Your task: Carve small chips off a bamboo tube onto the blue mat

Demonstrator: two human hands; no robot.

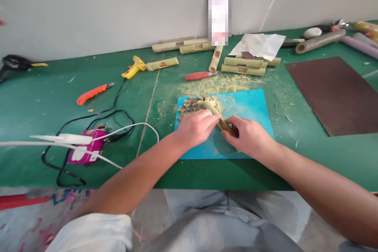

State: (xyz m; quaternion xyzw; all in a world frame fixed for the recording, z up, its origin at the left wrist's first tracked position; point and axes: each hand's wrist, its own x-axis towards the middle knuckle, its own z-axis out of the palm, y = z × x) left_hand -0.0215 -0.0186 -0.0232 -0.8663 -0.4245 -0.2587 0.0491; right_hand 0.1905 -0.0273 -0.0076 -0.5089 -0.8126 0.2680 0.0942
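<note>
Over a blue mat (248, 106), a short bamboo tube (211, 107) lies slanted between my two hands. My left hand (197, 125) has its fingers closed along the tube's upper left side. Wrapped around the tube's lower right end is my right hand (249, 134). Part of the tube is covered by my fingers. Just beyond my left hand lies a pile of bark-like shavings (191, 106), and pale sawdust spreads past the mat's far edge. A red-handled knife (199, 75) rests on the green table behind the mat.
Cut bamboo tubes (243, 70) lie at the back, some under white paper (256, 45). On the left are a yellow glue gun (134, 67), an orange utility knife (93, 93) and a purple power strip (85, 151) with loose cords. A dark brown sheet (336, 94) lies at right.
</note>
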